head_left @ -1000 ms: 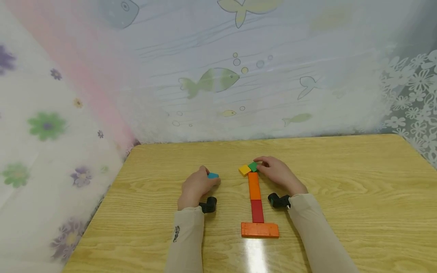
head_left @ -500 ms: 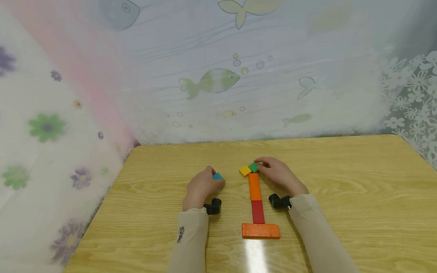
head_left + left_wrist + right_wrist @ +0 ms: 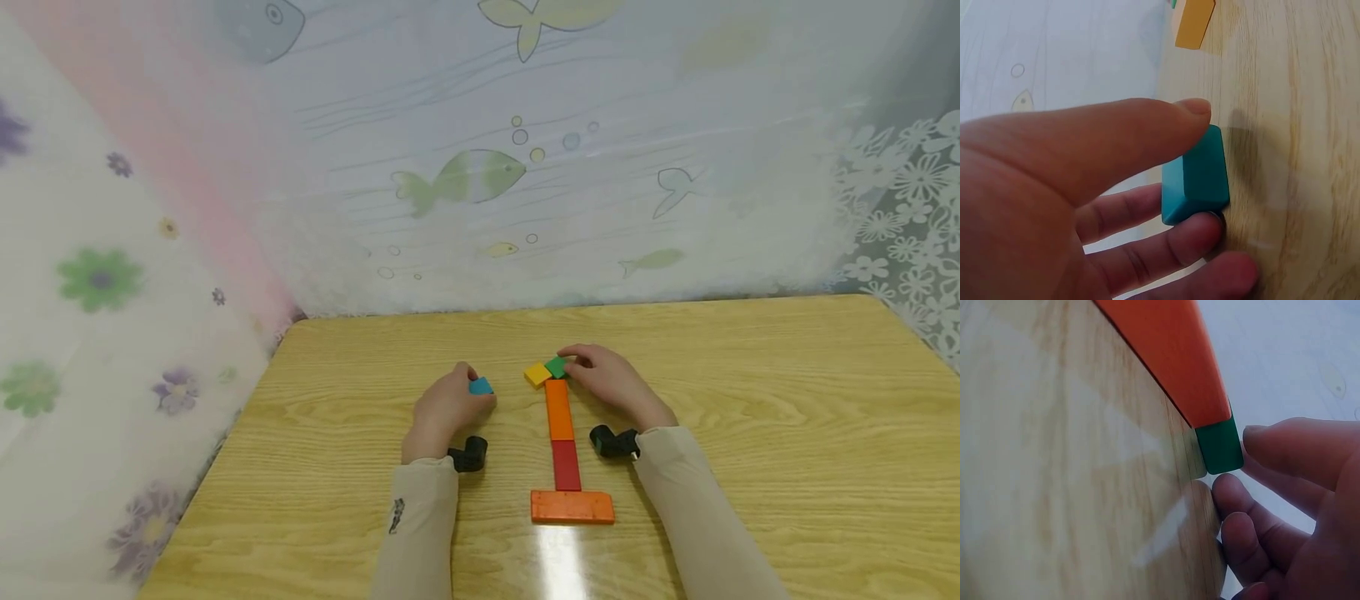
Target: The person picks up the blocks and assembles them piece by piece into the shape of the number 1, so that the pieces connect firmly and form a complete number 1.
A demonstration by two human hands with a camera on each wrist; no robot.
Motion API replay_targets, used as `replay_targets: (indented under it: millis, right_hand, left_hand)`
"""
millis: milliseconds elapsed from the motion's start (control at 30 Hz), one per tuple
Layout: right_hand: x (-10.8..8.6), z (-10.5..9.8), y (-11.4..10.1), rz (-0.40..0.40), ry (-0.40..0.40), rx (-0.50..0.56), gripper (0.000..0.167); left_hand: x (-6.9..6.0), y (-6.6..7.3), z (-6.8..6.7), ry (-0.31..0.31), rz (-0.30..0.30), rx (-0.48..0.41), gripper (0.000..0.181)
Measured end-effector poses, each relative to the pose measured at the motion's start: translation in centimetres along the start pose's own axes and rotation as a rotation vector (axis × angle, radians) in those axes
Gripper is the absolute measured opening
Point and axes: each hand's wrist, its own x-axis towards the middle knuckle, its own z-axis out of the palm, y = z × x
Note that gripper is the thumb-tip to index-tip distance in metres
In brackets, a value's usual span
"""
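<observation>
Between its thumb and fingers, my left hand (image 3: 444, 410) pinches a blue block (image 3: 481, 387), just left of the row of blocks. The left wrist view shows the thumb on one side of this blue block (image 3: 1200, 172) and fingertips on the other, close to the wood. My right hand (image 3: 617, 382) is at the far end of the row, its curved thumb and fingers around a small green block (image 3: 557, 367). A yellow block (image 3: 537, 374) sits against the green one's left side. In the right wrist view, the green block (image 3: 1220, 447) stands beyond an orange one.
Toward me from the green block run a long orange block (image 3: 558, 410) and a red block (image 3: 566, 465), end to end. Another orange block (image 3: 572, 507) lies crosswise at the near end. The wooden table (image 3: 787, 400) meets a patterned curtain (image 3: 600, 258) at its back edge.
My left hand has shifted a little to the right with the blue block, toward the row. The right hand stays at the green block, and the laid blocks keep their places.
</observation>
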Motion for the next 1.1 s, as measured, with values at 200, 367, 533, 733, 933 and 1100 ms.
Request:
replay_targets:
  millis: [200,367,533,733,933,1100]
  right_hand:
    - [0.0,0.0,0.0,-0.001,-0.003,0.005,0.035]
    - [0.1,0.0,-0.1,-0.009,-0.003,-0.001,0.036]
    - [0.1,-0.1,-0.1,-0.01,-0.009,-0.017,0.036]
    - [0.3,-0.1,0.1,-0.011,-0.01,-0.032,0.036]
    - [0.4,0.0,0.2,-0.003,-0.009,-0.038,0.036]
    - [0.3,0.0,0.1,0.0,-0.009,-0.044,0.036]
  left_hand:
    - [0.0,0.0,0.0,-0.008,0.003,-0.007,0.039]
    - [0.1,0.1,0.1,-0.004,0.025,0.01,0.037]
    - [0.3,0.2,0.4,-0.007,0.057,0.017,0.035]
    - [0.5,0.5,0.7,-0.021,0.1,0.011,0.035]
    - [0.7,0.7,0.8,-0.054,0.127,-0.015,0.035]
    - [0.7,1.1,0.8,-0.068,0.119,-0.035,0.033]
